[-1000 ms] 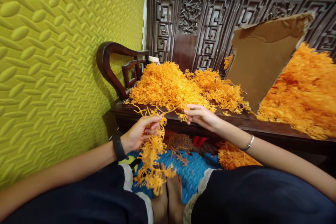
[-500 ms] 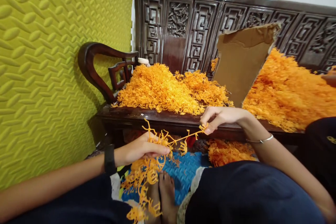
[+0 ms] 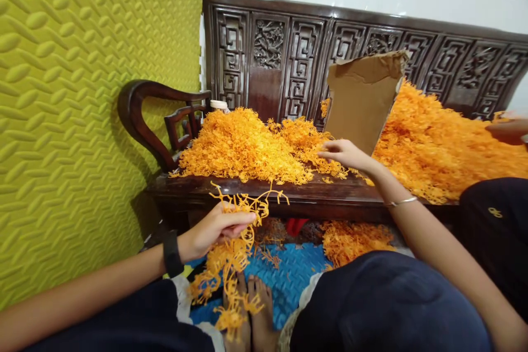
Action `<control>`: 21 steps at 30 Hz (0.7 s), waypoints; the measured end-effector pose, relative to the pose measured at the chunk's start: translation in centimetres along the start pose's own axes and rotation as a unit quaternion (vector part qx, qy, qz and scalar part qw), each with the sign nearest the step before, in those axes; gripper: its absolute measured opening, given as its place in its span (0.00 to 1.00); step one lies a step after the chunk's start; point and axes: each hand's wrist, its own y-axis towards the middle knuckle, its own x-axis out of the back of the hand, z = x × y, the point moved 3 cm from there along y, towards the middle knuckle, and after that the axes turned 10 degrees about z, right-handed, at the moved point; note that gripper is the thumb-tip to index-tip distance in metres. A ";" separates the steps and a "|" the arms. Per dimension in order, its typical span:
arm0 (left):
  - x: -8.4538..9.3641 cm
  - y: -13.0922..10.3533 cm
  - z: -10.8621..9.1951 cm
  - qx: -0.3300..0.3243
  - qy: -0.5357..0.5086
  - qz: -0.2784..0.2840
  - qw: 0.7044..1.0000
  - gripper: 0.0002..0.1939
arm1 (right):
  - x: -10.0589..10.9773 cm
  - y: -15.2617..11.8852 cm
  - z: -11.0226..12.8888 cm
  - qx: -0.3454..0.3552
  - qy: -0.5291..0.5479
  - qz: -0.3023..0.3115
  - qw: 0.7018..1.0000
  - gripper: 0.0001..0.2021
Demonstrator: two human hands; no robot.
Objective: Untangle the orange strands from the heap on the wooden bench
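Note:
My left hand (image 3: 218,229) is closed around a bunch of orange plastic sprue pieces (image 3: 231,264). Thin branching stems stick out above its fingers, and a tangled strand with small openwork shapes dangles below, over my feet. My right hand (image 3: 344,154) hovers at the right side of a heap of similar orange pieces (image 3: 247,146) on the dark wooden bench (image 3: 330,192). Its fingers are stretched out and a little apart, with nothing seen held in them. Whether the fingertips touch the heap, I cannot tell.
An upright cardboard sheet (image 3: 358,99) divides this heap from a larger orange pile (image 3: 445,148). Another person's hand (image 3: 509,131) is at the far right. More orange pieces (image 3: 355,242) lie below the bench, beside a blue mat (image 3: 284,269). A curved armrest (image 3: 136,115) stands left.
My right hand has let go of the stem it was pulling from the bunch and moved up and away to the heap. My left hand still grips the bunch, slightly lower and further left.

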 end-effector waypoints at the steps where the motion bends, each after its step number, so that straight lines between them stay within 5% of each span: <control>1: -0.1 0.1 -0.2 -0.004 -0.006 0.000 1.000 0.24 | -0.5 1.2 0.5 -0.014 -0.052 -0.002 0.999 0.16; 10: 0.1 -0.1 0.3 0.007 -0.030 -0.020 0.999 0.25 | -2.5 8.3 2.9 -0.033 -0.170 0.000 0.985 0.20; 16: 0.2 0.2 0.5 0.005 -0.041 -0.021 0.999 0.25 | -3.3 8.7 3.0 0.004 -0.144 0.008 0.989 0.14; 21: 0.0 0.2 0.4 0.002 -0.054 -0.006 0.999 0.25 | -3.2 7.8 2.6 0.019 -0.021 -0.005 1.000 0.17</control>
